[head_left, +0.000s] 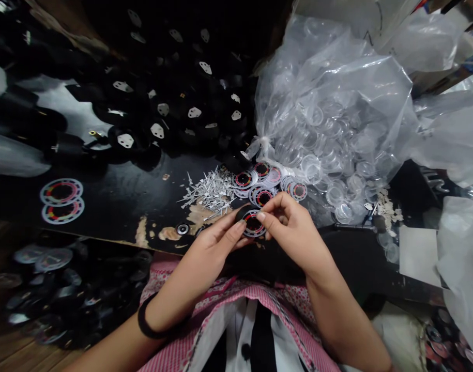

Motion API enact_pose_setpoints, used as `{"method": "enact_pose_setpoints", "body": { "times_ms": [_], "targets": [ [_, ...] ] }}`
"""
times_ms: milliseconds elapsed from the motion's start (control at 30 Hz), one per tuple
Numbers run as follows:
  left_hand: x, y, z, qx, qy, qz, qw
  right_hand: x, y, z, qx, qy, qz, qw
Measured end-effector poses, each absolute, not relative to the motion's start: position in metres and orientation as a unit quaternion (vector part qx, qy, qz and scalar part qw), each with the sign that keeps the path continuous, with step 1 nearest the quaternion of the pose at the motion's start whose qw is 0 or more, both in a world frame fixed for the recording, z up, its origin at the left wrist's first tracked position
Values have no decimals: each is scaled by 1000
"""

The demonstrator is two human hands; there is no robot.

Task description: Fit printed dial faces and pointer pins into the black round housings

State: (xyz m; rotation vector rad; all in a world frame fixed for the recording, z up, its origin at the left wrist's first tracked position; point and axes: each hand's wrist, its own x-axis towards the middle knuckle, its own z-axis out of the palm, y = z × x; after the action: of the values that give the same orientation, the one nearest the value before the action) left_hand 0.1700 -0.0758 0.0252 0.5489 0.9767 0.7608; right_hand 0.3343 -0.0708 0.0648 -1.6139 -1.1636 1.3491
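Between my hands, over the front edge of the bench, is a round gauge dial with a black centre and red and yellow marks. It lies on a black round gauge body, partly hidden by my fingers. My left hand is closed around the body from the left, its thumb on the dial's edge. My right hand pinches at the dial's upper right edge with thumb and index finger. Just beyond them lie a pile of loose gauge dials and a heap of thin white pointers.
Many black gauge bodies with white plates crowd the back. A clear bag of transparent round covers stands back right. Two dials lie at left, a small ring near the edge. Finished-looking gauges sit lower left.
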Motion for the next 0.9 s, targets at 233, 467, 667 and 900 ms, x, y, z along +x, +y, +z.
{"method": "enact_pose_setpoints", "body": {
  "times_ms": [233, 467, 667, 900],
  "targets": [
    [171, -73, 24, 227, 433, 362, 793, 343, -68, 63, -612, -426, 551, 374],
    [171, -69, 30, 176, 436, 373, 800, 360, -73, 62, -591, -366, 550, 464],
    [173, -72, 29, 200, 448, 395, 777, 347, -76, 63, -566, -335, 595, 463],
    [173, -73, 29, 194, 429, 398, 788, 351, -77, 61, -587, -361, 568, 450]
  ]
}}
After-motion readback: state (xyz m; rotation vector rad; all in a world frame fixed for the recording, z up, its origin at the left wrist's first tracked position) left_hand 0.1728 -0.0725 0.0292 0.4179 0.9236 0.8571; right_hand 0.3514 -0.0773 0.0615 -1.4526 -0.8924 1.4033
